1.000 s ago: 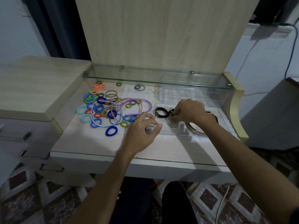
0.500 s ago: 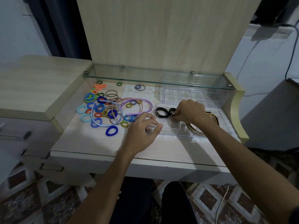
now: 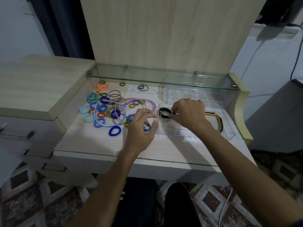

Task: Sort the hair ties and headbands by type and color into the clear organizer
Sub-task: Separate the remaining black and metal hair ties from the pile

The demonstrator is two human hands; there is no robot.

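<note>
The right hand [image 3: 188,113] reaches into the near compartment of the clear organizer [image 3: 195,134], its fingertips pinching a small cluster of black hair ties [image 3: 164,112] at that tray's left end. The ties sit against the organizer's left wall, and the wrist crosses over the tray's middle. The left hand [image 3: 141,128] hovers just left of the organizer over the wooden desk [image 3: 91,141], fingers curled inward round a small blue hair tie [image 3: 147,129] that peeks out between thumb and fingers.

Further right in the same tray lies a gold and black headband [image 3: 218,122], curved along the right end. Behind it stands a taller clear box [image 3: 196,94], partly under the glass shelf [image 3: 164,80] that runs across the back of the desk.

To the left of the hands the unsorted pile [image 3: 106,107] spreads over the desk: blue, light blue, orange, green, olive and brown ties, tangled with a thin purple headband [image 3: 141,101] and a light blue headband [image 3: 101,124]. A dark blue hair tie [image 3: 115,131] lies apart at the pile's near edge. A few striped ties rest near the back, under the shelf. A white lace mat [image 3: 144,95] shows beneath the purple headband.
</note>
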